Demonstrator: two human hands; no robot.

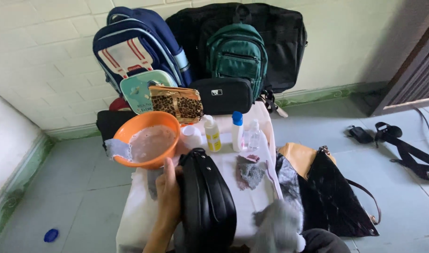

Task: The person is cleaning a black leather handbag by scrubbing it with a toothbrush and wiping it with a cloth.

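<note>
L hand (169, 189) upright, fingers curled in grip, R hand (277, 229) blurred

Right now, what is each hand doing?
Left hand: closed on the black bag, gripping its side.
Right hand: hidden behind a blurred grey cloth; cannot tell.

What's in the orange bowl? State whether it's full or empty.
Partly full: the orange bowl holds cloudy pinkish liquid below its rim; a grey cloth hangs over its edge.
</note>
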